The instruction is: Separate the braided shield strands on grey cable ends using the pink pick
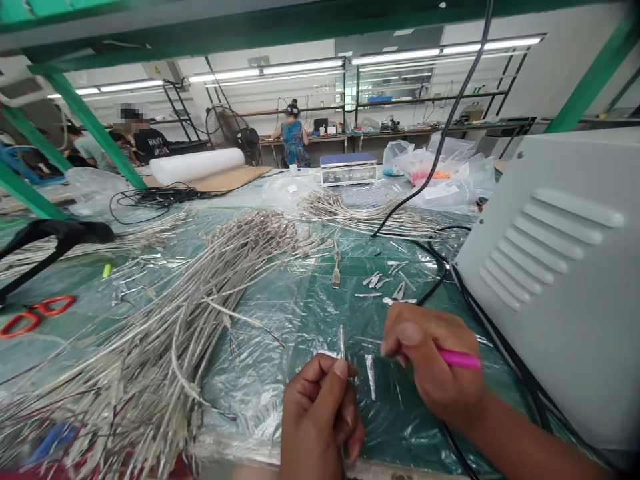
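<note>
Low in the middle, my left hand (323, 410) pinches a thin silvery foil-wrapped piece (341, 340) between thumb and fingers, its tip pointing up. To the right, my right hand (433, 360) is closed around a pink-handled tool (460, 359) whose thin tip points left toward the foil piece, apart from it. A loose foil strip (371, 377) lies between the hands on the plastic-covered green surface (310, 307). Several more foil scraps (399, 291) are scattered beyond my right hand. One cable connector (337, 277) lies above the left hand.
A large bundle of pale cables (220, 267) fills the left side. Orange-handled scissors (37, 315) lie at the far left. A grey vented machine (560, 267) stands at right, black cables (480, 313) beside it. Behind are a scale (349, 171), plastic bags (440, 170) and a seated person (293, 137).
</note>
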Demonstrator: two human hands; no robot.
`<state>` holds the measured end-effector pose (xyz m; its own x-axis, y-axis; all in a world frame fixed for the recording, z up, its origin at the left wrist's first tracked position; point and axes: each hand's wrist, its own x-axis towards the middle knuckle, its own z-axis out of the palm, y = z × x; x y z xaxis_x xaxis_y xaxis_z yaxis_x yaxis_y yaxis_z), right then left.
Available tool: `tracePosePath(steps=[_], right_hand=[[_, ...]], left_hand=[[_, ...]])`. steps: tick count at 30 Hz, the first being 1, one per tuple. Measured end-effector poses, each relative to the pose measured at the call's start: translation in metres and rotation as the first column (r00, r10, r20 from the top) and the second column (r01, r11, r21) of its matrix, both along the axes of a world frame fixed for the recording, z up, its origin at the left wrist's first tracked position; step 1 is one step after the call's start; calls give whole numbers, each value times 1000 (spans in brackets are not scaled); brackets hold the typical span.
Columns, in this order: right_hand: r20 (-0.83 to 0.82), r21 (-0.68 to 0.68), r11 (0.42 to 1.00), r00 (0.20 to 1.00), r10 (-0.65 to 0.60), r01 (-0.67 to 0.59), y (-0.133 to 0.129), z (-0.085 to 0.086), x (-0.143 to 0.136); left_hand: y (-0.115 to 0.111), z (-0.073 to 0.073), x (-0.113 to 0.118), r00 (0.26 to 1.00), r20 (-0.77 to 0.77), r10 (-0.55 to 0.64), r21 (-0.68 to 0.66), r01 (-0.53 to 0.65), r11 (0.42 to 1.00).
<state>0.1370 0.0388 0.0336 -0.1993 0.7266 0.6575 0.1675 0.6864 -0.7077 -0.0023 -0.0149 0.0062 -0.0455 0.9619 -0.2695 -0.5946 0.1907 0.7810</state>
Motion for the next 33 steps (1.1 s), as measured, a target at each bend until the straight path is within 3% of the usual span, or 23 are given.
tracePosePath(steps=[3, 6, 26, 33], right_hand=[[-14, 52, 989, 990, 139, -139, -5, -2, 0], [8, 98, 976, 981, 195, -195, -5, -1, 0], [122, 133, 980, 984, 131, -147, -6, 6, -5], [248, 237, 962, 966, 73, -134, -8, 12, -6]], left_hand=[[0, -1, 2, 999, 17, 31, 5, -31, 999], [0, -2, 2, 999, 26, 36, 13, -37, 999], [0, -2, 4, 998, -58, 30, 9, -29, 1000], [-2, 0, 6, 993, -100, 55, -23, -58, 998]])
